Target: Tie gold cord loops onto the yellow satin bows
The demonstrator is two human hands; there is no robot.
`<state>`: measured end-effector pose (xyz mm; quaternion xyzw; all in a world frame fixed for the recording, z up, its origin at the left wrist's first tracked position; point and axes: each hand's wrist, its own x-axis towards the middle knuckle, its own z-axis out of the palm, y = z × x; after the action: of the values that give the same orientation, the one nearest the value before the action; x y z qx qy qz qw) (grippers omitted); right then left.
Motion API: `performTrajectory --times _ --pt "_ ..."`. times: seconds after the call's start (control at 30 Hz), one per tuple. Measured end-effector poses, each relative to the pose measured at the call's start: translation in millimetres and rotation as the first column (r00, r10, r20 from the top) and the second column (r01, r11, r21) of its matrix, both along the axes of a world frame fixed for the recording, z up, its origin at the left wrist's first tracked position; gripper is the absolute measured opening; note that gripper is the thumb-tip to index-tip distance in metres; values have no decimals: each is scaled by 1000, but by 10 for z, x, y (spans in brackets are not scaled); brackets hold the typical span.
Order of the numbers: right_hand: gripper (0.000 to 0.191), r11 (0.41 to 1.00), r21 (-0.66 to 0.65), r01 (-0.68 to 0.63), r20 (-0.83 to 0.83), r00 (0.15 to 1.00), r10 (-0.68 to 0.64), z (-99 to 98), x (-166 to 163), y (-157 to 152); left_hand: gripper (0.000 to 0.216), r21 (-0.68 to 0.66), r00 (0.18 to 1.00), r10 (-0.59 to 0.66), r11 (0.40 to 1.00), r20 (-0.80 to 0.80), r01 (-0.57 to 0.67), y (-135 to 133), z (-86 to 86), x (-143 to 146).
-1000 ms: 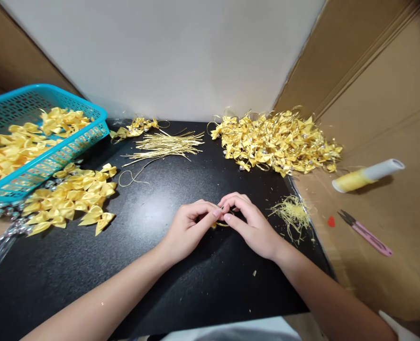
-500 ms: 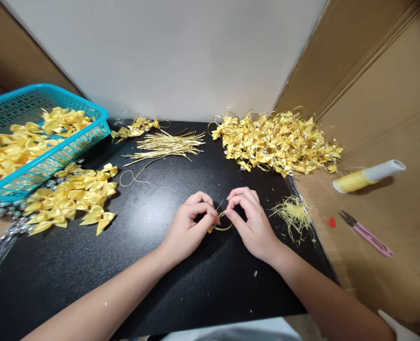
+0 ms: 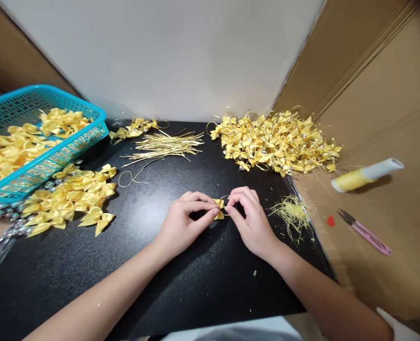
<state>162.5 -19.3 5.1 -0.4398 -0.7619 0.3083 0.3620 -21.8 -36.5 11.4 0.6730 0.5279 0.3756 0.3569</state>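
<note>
Low over the black table, my left hand (image 3: pixel 188 218) pinches a small yellow ribbon bow (image 3: pixel 219 208) between thumb and fingertips. The bow's right part shows beyond the fingertips; the rest is covered. Facing it, my right hand (image 3: pixel 249 218) is closed in a pinch on a thin cord (image 3: pixel 226 197) that runs from the bow. The cord's end is hidden in the right fingers. Loose yellow bows (image 3: pixel 68 196) lie in a pile to the left. Gold cord pieces (image 3: pixel 167 146) are bundled behind my hands.
A blue basket (image 3: pixel 101 116) of bows stands at left, beside silver bells (image 3: pixel 7 213). Finished-looking bows with cord loops (image 3: pixel 274 142) are heaped at back right. Thread scraps (image 3: pixel 291 211), pink-handled snips (image 3: pixel 368 234) and a yellow thread spool (image 3: pixel 352 180) lie to the right.
The bow has come into view beyond my left fingertips, its loops now spread. The cord loop between my hands looks smaller. Both hands stay nearly in place.
</note>
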Motion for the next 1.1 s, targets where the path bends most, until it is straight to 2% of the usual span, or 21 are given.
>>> performTrajectory --times 0.23,0.4,0.67,0.93,1.1 --pt "10 1000 5 -11 20 1000 11 2 -1 5 23 97 976 -53 992 -211 74 21 11 -11" --pt "10 1000 13 -10 27 1000 10 -17 1 10 25 103 949 -95 986 -300 131 34 22 -15" --pt "10 1000 -1 -11 22 1000 11 -30 1 15 23 79 928 -167 976 -334 204 46 16 -19" --pt "10 996 -91 -23 -21 1000 21 -30 14 44 27 47 952 -132 987 -275 151 51 28 -30" --pt "12 991 -130 -30 -23 999 27 -11 26 54 27 34 957 -167 983 -237 180 60 32 -31"
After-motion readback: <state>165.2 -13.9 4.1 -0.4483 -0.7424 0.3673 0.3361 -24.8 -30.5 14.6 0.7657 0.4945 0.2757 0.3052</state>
